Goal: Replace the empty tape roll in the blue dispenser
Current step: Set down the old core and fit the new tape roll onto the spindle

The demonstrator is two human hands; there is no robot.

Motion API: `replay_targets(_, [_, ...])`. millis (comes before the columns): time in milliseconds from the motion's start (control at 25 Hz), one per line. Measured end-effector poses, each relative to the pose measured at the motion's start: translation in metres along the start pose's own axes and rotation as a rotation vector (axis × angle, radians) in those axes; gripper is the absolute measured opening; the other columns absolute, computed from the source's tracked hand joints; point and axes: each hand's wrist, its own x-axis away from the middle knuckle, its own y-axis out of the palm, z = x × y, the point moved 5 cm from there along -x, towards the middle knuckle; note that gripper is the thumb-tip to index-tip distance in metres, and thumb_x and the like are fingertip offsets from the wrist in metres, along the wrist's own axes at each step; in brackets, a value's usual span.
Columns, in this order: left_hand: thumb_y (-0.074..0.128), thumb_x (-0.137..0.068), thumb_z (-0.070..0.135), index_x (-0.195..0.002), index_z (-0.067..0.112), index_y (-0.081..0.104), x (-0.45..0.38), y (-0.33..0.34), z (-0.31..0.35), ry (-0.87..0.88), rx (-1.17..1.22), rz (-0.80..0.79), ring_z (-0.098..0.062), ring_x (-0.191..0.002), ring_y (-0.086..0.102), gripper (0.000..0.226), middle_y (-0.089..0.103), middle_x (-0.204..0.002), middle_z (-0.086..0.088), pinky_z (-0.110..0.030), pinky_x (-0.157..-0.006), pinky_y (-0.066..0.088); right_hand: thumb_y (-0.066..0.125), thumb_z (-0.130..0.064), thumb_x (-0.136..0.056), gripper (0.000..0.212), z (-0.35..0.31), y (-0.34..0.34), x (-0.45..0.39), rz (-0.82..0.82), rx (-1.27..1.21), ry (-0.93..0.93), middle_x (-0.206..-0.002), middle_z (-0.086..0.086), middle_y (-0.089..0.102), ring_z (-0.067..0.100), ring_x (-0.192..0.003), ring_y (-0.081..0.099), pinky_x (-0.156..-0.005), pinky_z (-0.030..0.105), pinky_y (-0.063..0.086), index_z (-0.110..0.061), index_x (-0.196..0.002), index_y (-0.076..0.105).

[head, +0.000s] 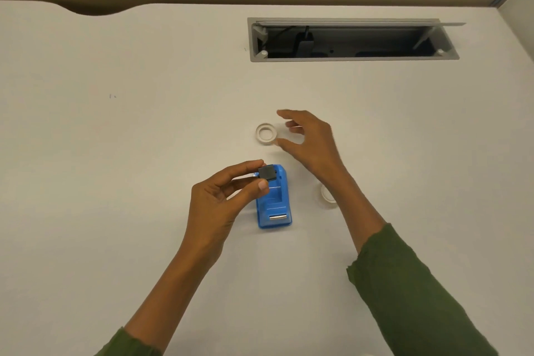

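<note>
1. Two hands are at work over the white table (144,153). The left hand (222,199) pinches a small dark hub (267,173) between thumb and fingertips, holding it just above the far end of the blue dispenser (274,205). The right hand (306,139) is spread, fingers curved, empty, beside a white ring (266,133) lying flat on the table.

2. The dispenser stands near the middle of the table, its cradle bare and its metal cutter at the end nearest the person. The ring lies beyond it, toward the far edge; its wall looks thin, so I judge it to be the spent core.

3. A second roll (328,196) lies to the right of the dispenser, half covered by the right forearm. It is probably the fresh tape.

4. By my reading the step in hand is the swap itself: old core off, hub free, new roll not yet mounted. The next move calls for the right hand to fetch the second roll, thread it onto the hub, then seat the hub in the cradle slots.

5. Hard to make out: the right fingers are blurred, so whether they touch the ring is unclear. The hub's shape is partly masked by fingers. Which roll carries tape cannot be confirmed.
</note>
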Motion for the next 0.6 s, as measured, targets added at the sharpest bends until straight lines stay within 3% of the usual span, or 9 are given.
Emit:
replay_targets(120, [0.075,-0.063,0.033,-0.095,0.03,0.071,0.001,0.001,-0.003,0.002,0.029,-0.014,-0.011,-0.096,0.067,0.032,0.074,-0.097,0.012,-0.03,-0.086,0.046,0.066,-0.036,-0.082,0.032,0.019,-0.029,0.039,0.193,0.186,0.164,-0.113,0.006,0.059,0.023,-0.104,0.054,-0.087,0.033,0.047,-0.018,-0.109,0.064])
replay_targets(200, [0.075,-0.063,0.029,-0.094,0.028,0.071,0.001,0.003,-0.005,0.001,0.059,-0.028,-0.011,-0.098,0.067,0.031,0.075,-0.097,0.011,-0.025,-0.084,0.046,0.058,-0.052,-0.082,0.047,0.03,-0.031,0.069,0.224,0.509,0.322,-0.111,0.012,0.054,0.03,-0.105,0.048,-0.081,0.04,0.044,-0.014,-0.109,0.06])
replay_targets(280, [0.076,-0.062,0.029,-0.093,0.026,0.071,0.002,0.004,-0.006,0.002,0.089,-0.042,-0.011,-0.099,0.067,0.032,0.075,-0.097,0.009,-0.019,-0.081,0.049,0.058,-0.057,-0.08,0.055,0.034,-0.025,0.09,0.22,0.648,0.407,-0.108,0.013,0.049,0.031,-0.1,0.047,-0.07,0.038,0.043,-0.011,-0.109,0.053])
replay_targets(360, [0.077,-0.061,0.028,-0.093,0.026,0.072,0.003,0.004,-0.005,0.008,0.11,-0.046,-0.012,-0.099,0.067,0.033,0.075,-0.096,0.009,-0.012,-0.076,0.05,0.062,-0.051,-0.08,0.049,0.034,-0.019,0.102,0.207,0.563,0.425,-0.107,0.011,0.048,0.028,-0.097,0.049,-0.064,0.032,0.038,-0.012,-0.107,0.049])
replay_targets(440, [0.077,-0.061,0.027,-0.093,0.026,0.072,0.005,0.002,-0.004,0.013,0.117,-0.046,-0.011,-0.097,0.067,0.033,0.075,-0.096,0.009,-0.009,-0.073,0.048,0.068,-0.042,-0.078,0.041,0.036,-0.021,0.105,0.19,0.412,0.403,-0.106,0.007,0.051,0.024,-0.094,0.051,-0.067,0.029,0.037,-0.015,-0.104,0.053])
replay_targets(600, [0.077,-0.062,0.024,-0.095,0.027,0.071,0.007,0.002,0.001,0.015,0.101,-0.049,-0.012,-0.096,0.068,0.034,0.075,-0.097,0.008,-0.01,-0.073,0.049,0.08,-0.033,-0.067,0.035,0.022,-0.044,0.098,0.179,-0.132,0.359,-0.095,-0.009,0.066,0.005,-0.085,0.063,-0.064,0.002,0.043,-0.035,-0.099,0.065])
